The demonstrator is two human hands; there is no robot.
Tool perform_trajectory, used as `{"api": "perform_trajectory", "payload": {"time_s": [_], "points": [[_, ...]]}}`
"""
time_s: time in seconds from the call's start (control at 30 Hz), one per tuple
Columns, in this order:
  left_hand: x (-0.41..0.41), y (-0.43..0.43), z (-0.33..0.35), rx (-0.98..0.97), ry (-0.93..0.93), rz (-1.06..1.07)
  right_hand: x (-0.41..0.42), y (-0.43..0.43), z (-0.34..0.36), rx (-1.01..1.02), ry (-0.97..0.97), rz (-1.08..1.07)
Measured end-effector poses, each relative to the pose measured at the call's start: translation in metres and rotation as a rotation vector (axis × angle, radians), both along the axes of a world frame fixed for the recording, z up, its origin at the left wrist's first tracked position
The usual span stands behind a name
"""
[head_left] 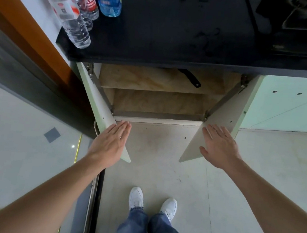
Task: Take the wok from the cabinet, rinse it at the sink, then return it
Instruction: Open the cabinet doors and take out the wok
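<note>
The cabinet under the black countertop [167, 33] stands with both doors swung out. My left hand [110, 143] lies flat, fingers together, against the left door [97, 98]. My right hand [220, 146] rests flat with fingers slightly spread on the inner face of the right door [224, 113]. Neither hand holds anything. Inside, on the upper beige shelf [143, 78], only a black handle [190, 77] of the wok shows; the pan itself is hidden under the counter edge.
Three water bottles [79, 6] stand on the counter's left end. A black stove top [297, 23] sits at the right. A pale green cabinet front [287, 106] adjoins on the right. A glass sliding door [24, 120] runs along the left. My feet [152, 202] stand on the tiled floor.
</note>
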State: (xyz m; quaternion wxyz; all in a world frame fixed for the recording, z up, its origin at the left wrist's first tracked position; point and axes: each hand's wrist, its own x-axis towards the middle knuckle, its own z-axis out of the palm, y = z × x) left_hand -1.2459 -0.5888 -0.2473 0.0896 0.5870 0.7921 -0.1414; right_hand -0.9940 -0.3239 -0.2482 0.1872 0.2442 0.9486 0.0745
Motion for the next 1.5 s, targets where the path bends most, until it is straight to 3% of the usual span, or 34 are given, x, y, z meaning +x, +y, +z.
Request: {"api": "perform_trajectory", "payload": {"time_s": [0.13, 0.4, 0.67, 0.87, 1.07, 1.5], "points": [[0.003, -0.013, 0.001, -0.084, 0.044, 0.107, 0.009, 0.001, -0.003, -0.027, -0.033, -0.078], [-0.010, -0.064, -0.004, -0.034, -0.012, 0.303, 0.066, 0.005, 0.002, -0.163, 0.050, -0.407], [0.000, -0.049, -0.004, -0.033, -0.063, 0.351, 0.062, -0.001, 0.007, -0.193, 0.100, -0.441], [0.016, 0.009, 0.023, 0.110, -0.126, 0.363, 0.025, -0.009, 0.027, -0.180, 0.200, -0.390], [0.020, 0.083, 0.035, 0.242, -0.113, 0.237, -0.018, 0.012, 0.033, -0.142, 0.367, -0.337], [-0.003, 0.262, -0.054, 0.317, -0.072, 0.160, -0.078, 0.135, -0.057, -0.192, 0.577, -0.253]]}}
